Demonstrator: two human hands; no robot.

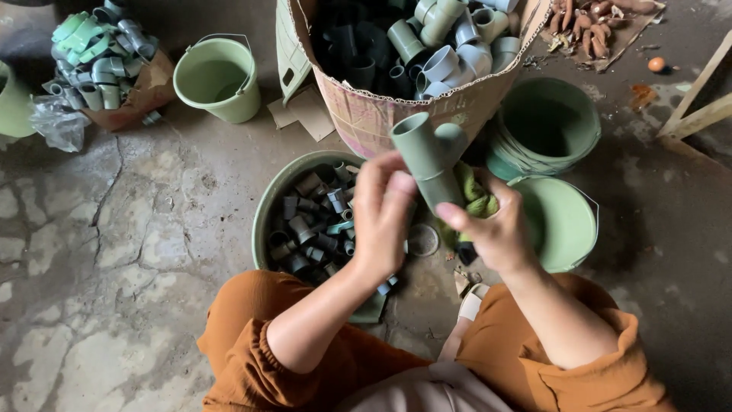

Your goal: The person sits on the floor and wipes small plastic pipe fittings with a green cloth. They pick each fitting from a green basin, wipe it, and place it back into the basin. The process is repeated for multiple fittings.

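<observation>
Cracked concrete floor (114, 252), cardboard box (381, 114) of pipe fittings at 12 o'clock, green basin (267, 206) of fittings at centre, green buckets (217, 76) at 11 and 2 o'clock, fittings pile (95, 46) at 10 o'clock

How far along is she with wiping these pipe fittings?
Done, it seems: a heap of fittings lies on the floor at upper left. In hand: the left hand steadies a green tee fitting while the right hand holds a green cloth against it. Left: the cardboard box and basin both hold many fittings.
</observation>
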